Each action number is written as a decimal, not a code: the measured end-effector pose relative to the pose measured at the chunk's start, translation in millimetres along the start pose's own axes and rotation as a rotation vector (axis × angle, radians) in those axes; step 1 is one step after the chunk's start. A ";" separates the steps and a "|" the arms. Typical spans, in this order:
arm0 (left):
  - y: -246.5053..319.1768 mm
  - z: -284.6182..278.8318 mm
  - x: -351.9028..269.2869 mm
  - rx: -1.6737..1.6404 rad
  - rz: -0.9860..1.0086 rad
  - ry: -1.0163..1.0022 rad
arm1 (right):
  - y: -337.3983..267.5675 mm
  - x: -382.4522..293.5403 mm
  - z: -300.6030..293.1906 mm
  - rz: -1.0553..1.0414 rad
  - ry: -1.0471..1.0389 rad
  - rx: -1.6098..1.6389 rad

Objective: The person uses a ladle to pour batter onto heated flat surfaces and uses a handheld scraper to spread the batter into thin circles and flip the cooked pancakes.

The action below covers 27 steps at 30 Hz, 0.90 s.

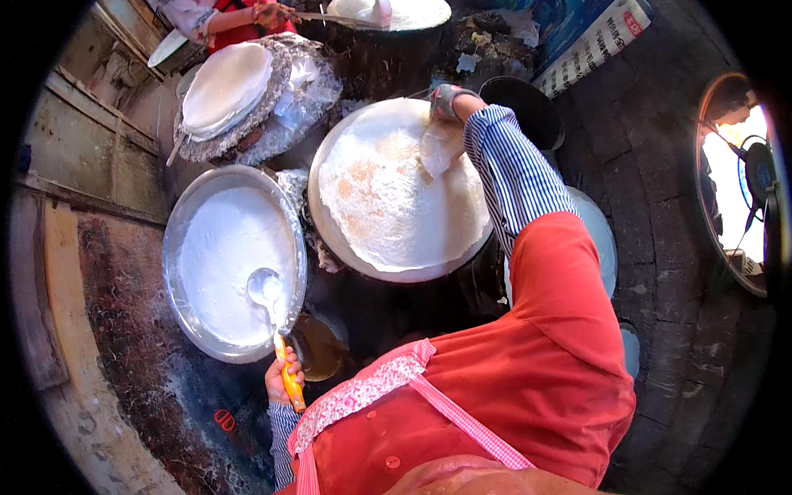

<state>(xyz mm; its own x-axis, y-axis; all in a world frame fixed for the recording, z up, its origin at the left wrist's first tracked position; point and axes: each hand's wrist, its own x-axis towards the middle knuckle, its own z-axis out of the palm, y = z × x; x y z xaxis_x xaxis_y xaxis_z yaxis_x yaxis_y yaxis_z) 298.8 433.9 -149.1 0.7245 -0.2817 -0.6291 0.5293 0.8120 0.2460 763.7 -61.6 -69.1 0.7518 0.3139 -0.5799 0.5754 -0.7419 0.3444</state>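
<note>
My left hand (283, 377) grips the orange handle of a metal ladle (267, 289). The ladle's bowl sits over white batter (226, 260) in a wide metal basin (174, 309). My right hand (450, 102), in a patterned glove, is at the far right rim of a round griddle (461, 244). From its fingers a pale flat piece (438, 151) reaches down over the griddle; I cannot tell whether it is a scraper or a lifted edge of batter. A thin white pancake sheet (377, 204) with tan patches covers most of the griddle.
Stacked round pancakes (228, 86) lie on a stand at upper left. Another person's gloved hand (274, 13) holds a long tool over a second griddle (408, 15). A dark bucket (526, 114) stands beyond my right arm. Red-handled scissors (224, 420) lie low at left.
</note>
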 end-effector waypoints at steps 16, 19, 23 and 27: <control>31.5 -25.4 -9.7 0.025 -0.234 -0.297 | -242.5 -438.4 -38.8 0.108 1.208 1.384; 39.5 -42.3 8.9 0.011 -0.381 -0.406 | -309.6 -565.7 33.2 0.162 1.137 1.527; 56.8 -49.5 35.8 0.181 -0.547 -0.472 | -451.0 -726.4 85.3 0.941 1.006 0.611; 70.2 -65.9 54.4 0.217 -0.684 -0.572 | -593.9 -838.2 103.8 1.508 0.711 0.147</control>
<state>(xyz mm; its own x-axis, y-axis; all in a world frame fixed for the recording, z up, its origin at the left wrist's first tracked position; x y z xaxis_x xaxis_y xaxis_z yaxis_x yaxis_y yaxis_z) 346.3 509.2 -214.7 0.3001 -0.9229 -0.2415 0.9528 0.2775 0.1234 -241.6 54.4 135.9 0.5764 -0.5264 0.6250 -0.7518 -0.6414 0.1532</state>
